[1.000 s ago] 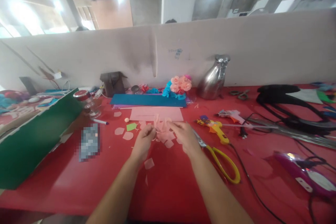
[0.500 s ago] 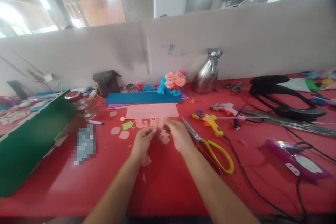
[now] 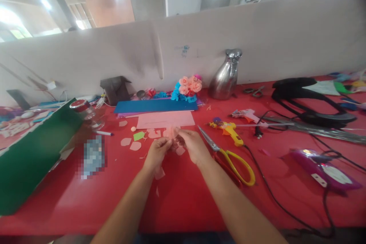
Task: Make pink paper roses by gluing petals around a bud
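Note:
My left hand (image 3: pixel 156 153) and my right hand (image 3: pixel 195 145) are close together over the red table (image 3: pixel 183 202), both pinching a small curled pink paper piece (image 3: pixel 172 132) held between them. Several loose pink paper petals (image 3: pixel 135 146) and one green piece (image 3: pixel 138 136) lie on the table around the hands. A pink paper sheet (image 3: pixel 166 119) lies just beyond the hands, with a blue sheet (image 3: pixel 156 106) behind it. Yellow-handled scissors (image 3: pixel 231 158) lie right of my right hand.
A yellow glue gun (image 3: pixel 227 130) and its cord lie to the right, with a purple device (image 3: pixel 324 170) and black straps (image 3: pixel 309 99) farther right. A silver jug (image 3: pixel 225 76) and paper flowers (image 3: pixel 188 88) stand by the partition. A green board (image 3: pixel 34 152) leans at left.
My hands came closer together and slightly nearer to me, still working the pink paper piece. The camera shifted a little; nothing else on the table moved.

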Available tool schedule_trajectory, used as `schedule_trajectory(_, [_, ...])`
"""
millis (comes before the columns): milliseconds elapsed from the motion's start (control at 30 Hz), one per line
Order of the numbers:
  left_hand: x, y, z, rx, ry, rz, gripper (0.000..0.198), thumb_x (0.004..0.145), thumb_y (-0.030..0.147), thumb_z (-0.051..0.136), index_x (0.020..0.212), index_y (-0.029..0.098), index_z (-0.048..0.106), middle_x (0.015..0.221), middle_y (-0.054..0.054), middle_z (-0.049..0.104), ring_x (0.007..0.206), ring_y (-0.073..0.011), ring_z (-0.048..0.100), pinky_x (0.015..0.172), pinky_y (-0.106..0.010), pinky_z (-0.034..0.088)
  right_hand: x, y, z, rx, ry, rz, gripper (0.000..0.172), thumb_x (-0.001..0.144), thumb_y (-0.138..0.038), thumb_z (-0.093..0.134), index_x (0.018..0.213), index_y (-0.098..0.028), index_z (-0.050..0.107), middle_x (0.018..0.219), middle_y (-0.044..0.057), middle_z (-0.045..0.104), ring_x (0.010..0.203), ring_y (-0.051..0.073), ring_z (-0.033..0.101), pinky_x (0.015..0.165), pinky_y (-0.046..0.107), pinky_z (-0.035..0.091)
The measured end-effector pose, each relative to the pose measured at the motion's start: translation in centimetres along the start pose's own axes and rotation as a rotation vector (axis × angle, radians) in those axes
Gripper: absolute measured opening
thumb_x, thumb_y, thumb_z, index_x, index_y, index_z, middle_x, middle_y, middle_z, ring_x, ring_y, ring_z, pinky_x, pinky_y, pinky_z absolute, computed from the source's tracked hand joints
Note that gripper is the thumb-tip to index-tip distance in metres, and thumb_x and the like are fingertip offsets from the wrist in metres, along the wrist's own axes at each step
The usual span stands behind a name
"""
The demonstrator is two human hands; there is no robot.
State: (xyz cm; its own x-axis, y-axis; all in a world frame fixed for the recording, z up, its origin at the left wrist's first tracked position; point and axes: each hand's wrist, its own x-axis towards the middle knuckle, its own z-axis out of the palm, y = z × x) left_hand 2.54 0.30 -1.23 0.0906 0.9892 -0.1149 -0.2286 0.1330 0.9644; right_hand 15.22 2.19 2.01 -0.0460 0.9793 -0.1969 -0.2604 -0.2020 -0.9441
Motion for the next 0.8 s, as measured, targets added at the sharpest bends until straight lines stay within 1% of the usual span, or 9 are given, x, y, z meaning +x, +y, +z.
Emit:
schedule_trajectory(100, [-0.09,0.09,0.14,-0.016,0.027,-0.008,0.03,0.067,0.043,0.07,0.066,0.014,0.064,0.063,-0.001,0.059,0.06,-0.0104,0.051,0.063,-0.023,0.04,-0.02,0.03,0.03,0.02,-0.006,-0.001,0.033,0.063,-0.045,0.071,0.054,-0.015,0.062,0.052,0.0,0.059,0.051,0.011,0.051,0.053,0.024,0.036])
schedule_trajectory(367, [0.06,-0.22,-0.12,-0.028,0.034,0.001,0.028,0.068,0.041,0.07,0.067,0.014,0.063,0.064,-0.001,0.059,0.061,-0.0102,0.051,0.062,-0.023,0.04,0.01,0.16,0.01,0.047,-0.009,-0.001,0.032,0.064,-0.045,0.072,0.056,-0.015,0.064,0.052,0.001,0.06,0.051,0.011,0.053,0.053,0.025,0.04])
schedule_trajectory(633, [0.31,-0.46,-0.38,-0.038,0.114,0.028,0.028,0.066,0.041,0.072,0.069,0.014,0.064,0.065,0.0,0.059,0.061,-0.01,0.052,0.065,-0.023,0.041,0.09,0.38,-0.06,0.018,0.015,-0.018,0.032,0.063,-0.047,0.072,0.06,-0.015,0.067,0.057,0.002,0.063,0.055,0.012,0.054,0.057,0.025,0.04])
schedule_trajectory(800, [0.25,-0.27,-0.22,-0.032,0.154,0.042,0.029,0.064,0.041,0.073,0.067,0.014,0.066,0.065,-0.001,0.061,0.063,-0.0113,0.055,0.069,-0.025,0.044,-0.26,0.15,0.28,0.062,0.031,-0.007,0.033,0.062,-0.047,0.072,0.06,-0.015,0.068,0.06,0.004,0.064,0.058,0.013,0.055,0.059,0.025,0.041])
